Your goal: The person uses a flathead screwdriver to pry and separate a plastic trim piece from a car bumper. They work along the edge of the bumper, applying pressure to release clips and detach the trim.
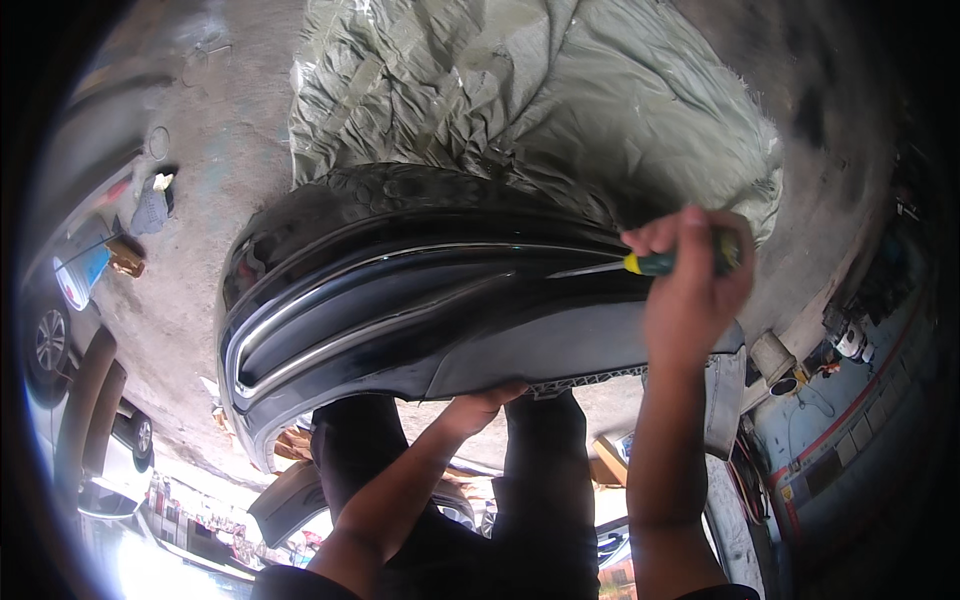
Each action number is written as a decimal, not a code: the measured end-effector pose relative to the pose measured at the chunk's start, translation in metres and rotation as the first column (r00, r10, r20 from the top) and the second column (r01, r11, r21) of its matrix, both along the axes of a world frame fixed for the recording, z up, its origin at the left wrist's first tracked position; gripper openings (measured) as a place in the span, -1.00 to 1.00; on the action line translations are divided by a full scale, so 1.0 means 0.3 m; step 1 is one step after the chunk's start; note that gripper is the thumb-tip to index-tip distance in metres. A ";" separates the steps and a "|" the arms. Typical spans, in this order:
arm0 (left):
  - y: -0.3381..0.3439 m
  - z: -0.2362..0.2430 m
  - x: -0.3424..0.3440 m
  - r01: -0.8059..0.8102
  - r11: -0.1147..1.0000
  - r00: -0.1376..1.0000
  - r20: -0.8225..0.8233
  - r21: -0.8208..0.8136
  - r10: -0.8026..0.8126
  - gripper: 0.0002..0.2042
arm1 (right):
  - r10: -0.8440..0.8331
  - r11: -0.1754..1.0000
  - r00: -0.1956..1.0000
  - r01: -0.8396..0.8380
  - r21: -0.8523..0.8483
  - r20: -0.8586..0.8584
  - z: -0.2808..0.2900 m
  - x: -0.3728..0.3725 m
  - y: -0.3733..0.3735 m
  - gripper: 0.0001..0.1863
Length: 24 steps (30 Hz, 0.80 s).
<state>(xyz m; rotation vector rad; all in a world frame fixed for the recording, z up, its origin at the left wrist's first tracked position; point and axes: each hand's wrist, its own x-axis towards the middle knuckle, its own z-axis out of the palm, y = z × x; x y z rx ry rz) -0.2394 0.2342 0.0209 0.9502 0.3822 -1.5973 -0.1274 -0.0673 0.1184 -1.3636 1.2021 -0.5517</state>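
Observation:
A glossy black car bumper (380, 285) with bright trim strips lies across the middle of the view, in front of my legs. My right hand (693, 290) is closed around the green and yellow handle of a screwdriver (655, 264) over the bumper's right part. Its thin shaft points left, with the tip close to the dark surface; whether it touches cannot be told. My left hand (480, 408) grips the bumper's near edge at the middle, some of its fingers hidden from view. Beside that hand runs a lattice-patterned strip (575, 381) along the edge.
A crumpled grey-green sheet (560, 110) covers the floor beyond the bumper. To the left are a blue and white bucket (82, 275) and a car wheel (51, 342). A metal cylinder (772, 360) lies at the right, near a blue wall (860, 420).

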 end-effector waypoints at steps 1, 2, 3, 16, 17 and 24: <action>-0.006 0.001 0.003 0.025 0.999 1.000 0.008 0.022 -0.025 -0.74 | 0.015 0.999 0.998 -0.013 -0.039 0.059 0.027 0.003 -0.008 -0.87; -0.009 0.005 0.005 0.016 0.999 1.000 0.006 0.030 -0.016 -0.74 | 0.028 0.997 0.994 -0.020 -0.071 0.109 0.054 0.009 -0.014 -0.88; -0.012 0.009 0.007 0.023 0.999 1.000 0.005 0.049 -0.023 -0.74 | 0.002 0.997 0.994 0.006 -0.072 0.112 0.086 0.013 -0.022 -0.92; -0.067 0.032 0.027 -0.057 0.995 0.996 -0.058 0.077 0.062 -0.61 | 0.762 0.322 0.204 -0.943 0.086 -0.614 -0.094 -0.057 0.165 -0.52; -0.071 0.036 0.032 -0.060 0.996 0.995 -0.069 0.073 0.065 -0.60 | 0.770 0.324 0.214 -0.943 0.079 -0.601 -0.108 -0.066 0.186 -0.49; -0.118 0.110 0.108 0.026 0.989 1.000 -0.018 0.143 -0.023 -0.66 | 0.743 0.309 0.177 -0.946 0.097 -0.646 -0.138 -0.085 0.230 -0.45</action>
